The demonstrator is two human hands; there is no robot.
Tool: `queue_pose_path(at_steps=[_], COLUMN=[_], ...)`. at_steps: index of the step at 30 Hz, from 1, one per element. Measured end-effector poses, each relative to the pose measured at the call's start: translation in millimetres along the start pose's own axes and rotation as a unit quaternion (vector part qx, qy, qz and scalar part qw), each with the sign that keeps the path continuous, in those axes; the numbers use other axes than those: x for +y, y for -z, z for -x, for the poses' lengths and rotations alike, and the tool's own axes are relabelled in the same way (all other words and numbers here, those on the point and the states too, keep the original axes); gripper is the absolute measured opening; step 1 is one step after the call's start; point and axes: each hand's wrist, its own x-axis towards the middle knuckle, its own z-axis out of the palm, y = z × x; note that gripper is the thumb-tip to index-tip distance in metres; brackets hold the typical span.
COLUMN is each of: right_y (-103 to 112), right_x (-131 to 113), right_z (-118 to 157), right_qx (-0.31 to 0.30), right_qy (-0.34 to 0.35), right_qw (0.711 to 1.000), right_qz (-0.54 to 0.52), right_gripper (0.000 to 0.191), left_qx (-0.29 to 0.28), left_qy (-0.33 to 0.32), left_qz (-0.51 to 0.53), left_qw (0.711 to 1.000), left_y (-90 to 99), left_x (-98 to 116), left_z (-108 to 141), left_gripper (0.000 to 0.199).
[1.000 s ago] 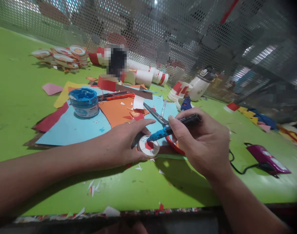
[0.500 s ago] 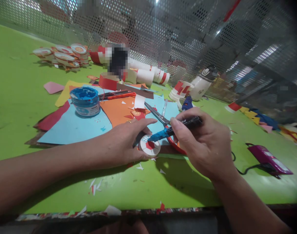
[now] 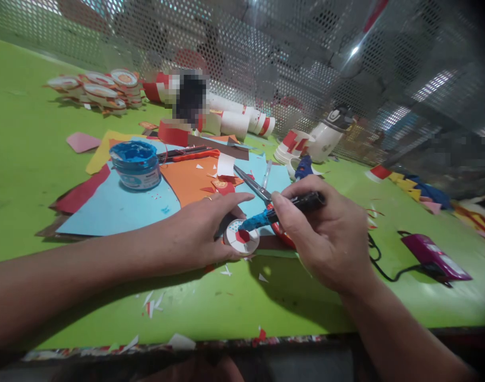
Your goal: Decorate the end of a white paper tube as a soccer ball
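Observation:
My left hand (image 3: 198,228) grips a small white disc (image 3: 247,245) between thumb and fingers. The disc has a red centre, thin dividing lines and blue dots in one section. My right hand (image 3: 325,233) is closed round a black marker (image 3: 306,204) whose front end is coated in blue paint. The marker's blue tip rests on or just over the disc, beside the red centre; exact contact is hard to tell. Scissors (image 3: 253,183) with red handles lie partly hidden behind my right hand. An open jar of blue paint (image 3: 138,174) stands on light blue paper (image 3: 103,212).
Orange paper (image 3: 190,178) and paper scraps (image 3: 152,305) lie about the green table (image 3: 298,313). Behind are stacked paper pieces (image 3: 101,91), white and red paper cups (image 3: 234,123) and a white kettle (image 3: 325,132). At the right sits a purple device (image 3: 435,256) with a black cable.
The whole view has shifted slightly, so most things appear a little further left. Both hands keep their holds, and the marker's tip has stayed near the same part of the disc.

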Motion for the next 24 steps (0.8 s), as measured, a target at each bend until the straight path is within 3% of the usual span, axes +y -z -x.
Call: queue_pose_path(at_steps=[2, 5, 7, 12, 17, 20, 24], right_y=[0.3, 0.9, 0.8, 0.5, -1.0, -1.1, 4.2], right_x=[-0.4, -0.5, 0.9, 6.9, 4.3, 0.5, -0.9], right_z=[0.4, -1.3, -3.2, -5.7, -5.4, -4.4, -2.2], right_qx=[0.070, 0.244, 0.295, 0.257, 0.240, 0.230, 0.197], right_qy=[-0.017, -0.040, -0.046, -0.084, -0.071, -0.065, -0.099], right_qw=[0.997, 0.967, 0.949, 0.950, 0.948, 0.947, 0.941], right_qz=[-0.020, -0.067, -0.098, -0.158, -0.197, -0.215, -0.256], right_gripper=[0.014, 0.011, 0.011, 0.011, 0.005, 0.006, 0.009], left_qx=[-0.003, -0.012, -0.015, -0.006, 0.016, 0.018, 0.017], left_qy=[0.005, 0.004, -0.001, 0.029, 0.003, 0.025, 0.028], left_qz=[0.007, 0.019, 0.024, 0.030, 0.019, 0.020, 0.021], left_qw=[1.000, 1.000, 1.000, 0.999, 1.000, 0.999, 0.999], left_y=[0.9, 2.3, 2.6, 1.3, 0.5, 1.0, 2.5], left_x=[1.2, 3.6, 4.6, 4.0, 2.8, 3.4, 3.7], left_z=[0.0, -0.2, -0.2, 0.9, 2.1, 2.5, 4.1], left_gripper=[0.075, 0.068, 0.065, 0.073, 0.075, 0.080, 0.088])
